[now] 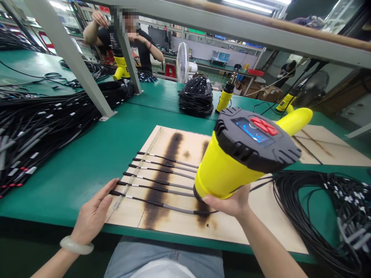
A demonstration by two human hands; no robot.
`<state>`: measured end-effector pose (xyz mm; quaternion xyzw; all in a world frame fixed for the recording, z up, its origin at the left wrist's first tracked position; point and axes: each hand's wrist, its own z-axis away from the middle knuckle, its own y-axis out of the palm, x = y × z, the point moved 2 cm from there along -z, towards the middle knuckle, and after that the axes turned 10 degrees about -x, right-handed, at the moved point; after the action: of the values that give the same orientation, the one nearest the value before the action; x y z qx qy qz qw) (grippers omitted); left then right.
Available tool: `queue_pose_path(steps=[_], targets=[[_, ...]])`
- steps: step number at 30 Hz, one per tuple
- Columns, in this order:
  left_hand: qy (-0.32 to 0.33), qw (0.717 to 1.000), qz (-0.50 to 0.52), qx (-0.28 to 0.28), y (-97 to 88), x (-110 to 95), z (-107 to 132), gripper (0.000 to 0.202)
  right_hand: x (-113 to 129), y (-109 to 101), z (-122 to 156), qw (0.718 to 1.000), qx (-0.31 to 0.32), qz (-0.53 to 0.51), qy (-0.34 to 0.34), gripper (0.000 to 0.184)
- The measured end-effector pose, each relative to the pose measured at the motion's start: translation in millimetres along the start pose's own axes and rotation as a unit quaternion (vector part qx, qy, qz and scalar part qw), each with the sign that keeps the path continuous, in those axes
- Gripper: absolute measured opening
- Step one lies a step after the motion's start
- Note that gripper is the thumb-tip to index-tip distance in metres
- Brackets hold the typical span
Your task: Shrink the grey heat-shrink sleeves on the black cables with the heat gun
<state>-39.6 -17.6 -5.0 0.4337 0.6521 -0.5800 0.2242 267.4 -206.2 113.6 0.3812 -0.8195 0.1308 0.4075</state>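
My right hand (230, 202) grips a yellow heat gun (232, 166) from below, its black rear cap with a blue display and red buttons turned toward me. Its nozzle points down at the scorched wooden board (174, 220). Several black cables (156, 181) lie side by side across the board, over a dark burn stripe. My left hand (94, 214) lies flat with fingers stretched out, fingertips touching the left ends of the nearest cables. A pale bangle is on that wrist.
A big bundle of black cables (37, 127) covers the green table at left, another loose pile (321, 216) at right, a coiled stack (196, 96) behind. Grey frame posts (75, 65) stand on the table. A second heat gun (226, 96), a fan (183, 61) and a person (124, 38) are behind.
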Motion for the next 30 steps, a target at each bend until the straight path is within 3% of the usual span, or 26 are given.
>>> queue_pose_path(steps=[4, 9, 30], targets=[[0.011, 1.0, -0.022, -0.012, 1.0, -2.5, -0.4, 0.08, 0.3, -13.9, -1.8, 0.999, -0.01, -0.012, 0.04, 0.035], [0.006, 1.0, -0.02, -0.017, 1.8, -4.0, -1.2, 0.081, -1.7, -17.0, -8.6, 0.999, -0.049, 0.001, 0.003, 0.043], [0.006, 1.0, -0.027, -0.014, 1.3, -2.3, -0.6, 0.075, -3.1, -19.0, -7.6, 0.999, -0.03, -0.034, 0.0, 0.043]])
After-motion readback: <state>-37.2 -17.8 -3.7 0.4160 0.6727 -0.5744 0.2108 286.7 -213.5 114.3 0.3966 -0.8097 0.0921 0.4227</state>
